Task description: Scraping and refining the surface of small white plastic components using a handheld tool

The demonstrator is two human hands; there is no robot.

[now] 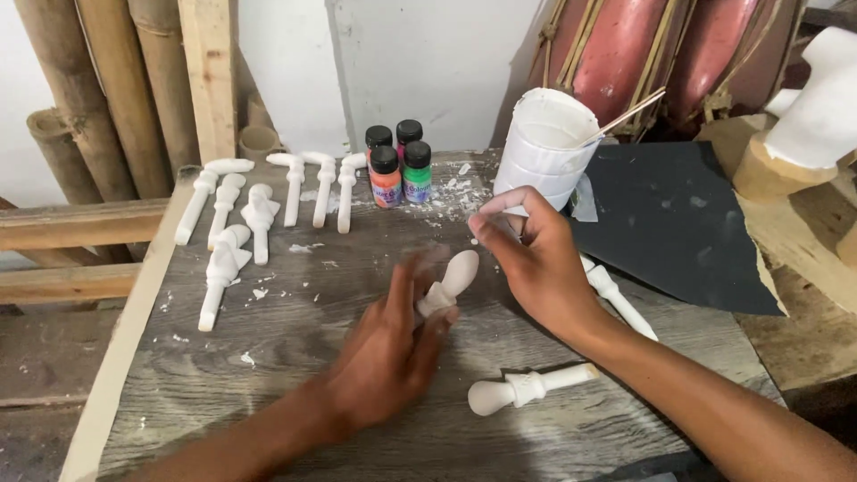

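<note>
While the left hand (388, 357) grips a white plaster piece (451, 284) near mid-table, just front of the white cup (544, 143), the right hand (536, 263) hovers beside it w/ thumb and forefinger pinched on something small and pale, poss. a scrap of sandpaper, too small to be sure. Left is blurred, so it's moving; fingers wrap the stem, rounded head pokes up toward the cup.

Step in hand, as I read it: smoothing or cleaning this one casting. Next move prob. calls for a steady left grip and the right's pinched bit brought onto the head w/ light pressure, since thin stems look easy to snap.

Left of the cup: four paint bottles (397, 165), caps black, all shut. Further left, a row of similar pieces (259, 219) lying flat. Front of the cup, nearer the camera, one more piece (527, 388) lies on the table (295, 339); another sits partly under the right wrist. A stick (625, 116) leans out of the cup. Right of the cup, a dark sheet (678, 223).

Hard to tell: cup contents, what the right pinches, and the wrapped shapes behind the cup, cut off at frame top.
</note>
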